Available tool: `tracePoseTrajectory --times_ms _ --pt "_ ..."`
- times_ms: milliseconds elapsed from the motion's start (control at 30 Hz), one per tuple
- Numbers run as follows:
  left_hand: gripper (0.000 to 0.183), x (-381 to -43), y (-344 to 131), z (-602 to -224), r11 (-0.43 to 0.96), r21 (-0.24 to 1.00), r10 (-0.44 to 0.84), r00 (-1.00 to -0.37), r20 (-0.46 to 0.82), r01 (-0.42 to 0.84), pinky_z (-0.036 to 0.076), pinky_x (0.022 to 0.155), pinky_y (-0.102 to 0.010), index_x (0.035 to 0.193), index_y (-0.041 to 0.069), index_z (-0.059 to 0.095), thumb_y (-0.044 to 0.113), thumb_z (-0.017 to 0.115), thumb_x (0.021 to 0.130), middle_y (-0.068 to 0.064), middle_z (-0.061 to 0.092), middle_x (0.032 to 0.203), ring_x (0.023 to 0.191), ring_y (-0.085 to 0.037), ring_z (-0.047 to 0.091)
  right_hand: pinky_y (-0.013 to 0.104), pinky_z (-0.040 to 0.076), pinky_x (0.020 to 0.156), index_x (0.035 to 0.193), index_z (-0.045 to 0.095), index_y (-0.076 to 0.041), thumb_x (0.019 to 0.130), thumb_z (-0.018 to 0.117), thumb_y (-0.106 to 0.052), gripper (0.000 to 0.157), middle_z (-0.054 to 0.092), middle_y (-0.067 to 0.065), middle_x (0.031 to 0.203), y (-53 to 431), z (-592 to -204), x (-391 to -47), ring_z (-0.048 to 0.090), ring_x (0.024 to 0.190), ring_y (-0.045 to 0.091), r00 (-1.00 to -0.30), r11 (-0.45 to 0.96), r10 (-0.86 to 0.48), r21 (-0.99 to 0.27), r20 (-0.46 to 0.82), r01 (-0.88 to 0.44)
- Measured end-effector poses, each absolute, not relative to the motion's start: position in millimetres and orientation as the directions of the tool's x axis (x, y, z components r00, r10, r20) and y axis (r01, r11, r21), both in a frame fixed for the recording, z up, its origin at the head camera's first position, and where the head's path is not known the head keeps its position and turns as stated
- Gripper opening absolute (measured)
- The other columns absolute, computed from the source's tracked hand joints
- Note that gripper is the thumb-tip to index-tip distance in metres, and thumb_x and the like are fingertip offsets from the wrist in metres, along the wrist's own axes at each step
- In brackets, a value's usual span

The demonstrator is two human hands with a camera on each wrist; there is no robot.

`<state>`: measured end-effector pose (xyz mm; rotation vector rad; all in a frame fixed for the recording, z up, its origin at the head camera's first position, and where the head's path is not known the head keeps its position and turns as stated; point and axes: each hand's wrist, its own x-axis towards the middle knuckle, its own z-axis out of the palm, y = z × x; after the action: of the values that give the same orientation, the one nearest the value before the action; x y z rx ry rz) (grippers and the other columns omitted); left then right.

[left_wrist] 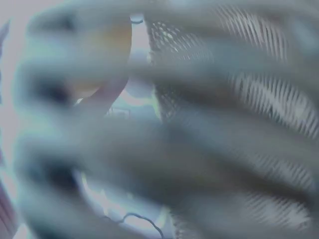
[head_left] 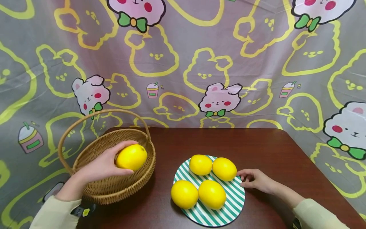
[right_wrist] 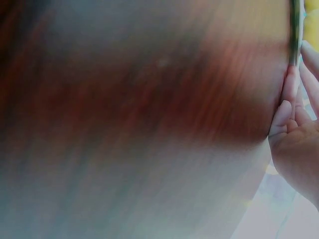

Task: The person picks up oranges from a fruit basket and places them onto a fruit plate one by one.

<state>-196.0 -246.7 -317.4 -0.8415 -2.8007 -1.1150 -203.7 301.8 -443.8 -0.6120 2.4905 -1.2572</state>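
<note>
My left hand (head_left: 110,160) holds a yellow lemon (head_left: 132,157) over the opening of a wicker basket (head_left: 114,197), thumb and fingers curled round the fruit. Several more lemons (head_left: 212,194) lie on a round plate (head_left: 228,212) with green and white stripes. At the plate's right rim, my right hand (head_left: 258,181) pinches the edge with curled fingers; the right wrist view shows those fingers (right_wrist: 290,85) against the rim. Blur fills much of the left wrist view, where the basket weave (left_wrist: 279,99) shows at the right.
The basket's tall arched handle (head_left: 110,111) rises behind the left hand. Both basket and plate stand on a dark brown wooden table (head_left: 228,140). A grey cloth (head_left: 177,86) with cartoon prints hangs behind the table and along its sides.
</note>
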Motion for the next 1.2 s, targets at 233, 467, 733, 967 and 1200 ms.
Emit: tracePoseTrajectory --times_ms 233,467,733,967,1200 --pt "0.085 -187 -220 -307 0.539 0.646 0.554 -0.805 0.212 0.541 0.049 0.081 -0.044 0.14 0.022 0.045 0.026 0.089 0.068 0.004 0.054 0.129 0.104 -0.022 0.056 0.022 0.044 0.064 0.124 0.062 0.001 0.088 0.072 -0.014 0.041 0.057 0.006 0.094 301 -445 -204 0.053 0.078 0.016 -0.871 0.531 -0.487 -0.815 -0.068 -0.233" --pt "0.084 -180 -196 -310 0.492 0.655 0.635 -0.751 0.182 0.574 0.049 0.083 -0.041 0.139 0.028 0.044 0.028 0.089 0.068 0.011 0.054 0.127 0.104 -0.018 0.054 0.021 0.045 0.065 0.124 0.062 0.0 0.088 0.073 -0.017 0.041 0.057 0.007 0.094 302 -446 -205 0.054 0.077 0.016 -0.873 0.547 -0.484 -0.802 -0.068 -0.24" --pt "0.079 -173 -179 -321 0.417 0.687 0.73 -0.669 0.136 0.595 0.048 0.084 -0.037 0.14 0.025 0.044 0.031 0.086 0.073 0.012 0.055 0.124 0.103 -0.017 0.054 0.021 0.045 0.066 0.124 0.062 0.0 0.088 0.073 -0.019 0.043 0.057 0.007 0.094 302 -446 -206 0.054 0.078 0.017 -0.875 0.552 -0.477 -0.802 -0.081 -0.227" --pt "0.073 -168 -174 -331 0.32 0.73 0.821 -0.561 0.105 0.604 0.046 0.086 -0.036 0.139 0.028 0.044 0.033 0.083 0.077 0.009 0.056 0.126 0.104 -0.016 0.055 0.021 0.046 0.066 0.125 0.062 -0.001 0.087 0.074 -0.021 0.045 0.058 0.006 0.094 303 -447 -207 0.054 0.078 0.019 -0.88 0.557 -0.466 -0.804 -0.094 -0.209" --pt "0.073 -160 -170 -343 0.297 0.737 0.87 -0.49 0.053 0.607 0.045 0.088 -0.033 0.14 0.025 0.044 0.036 0.081 0.078 0.009 0.054 0.13 0.106 -0.013 0.054 0.022 0.046 0.067 0.125 0.061 0.0 0.087 0.073 -0.02 0.044 0.058 0.006 0.094 303 -447 -207 0.054 0.078 0.018 -0.877 0.555 -0.473 -0.802 -0.084 -0.222"
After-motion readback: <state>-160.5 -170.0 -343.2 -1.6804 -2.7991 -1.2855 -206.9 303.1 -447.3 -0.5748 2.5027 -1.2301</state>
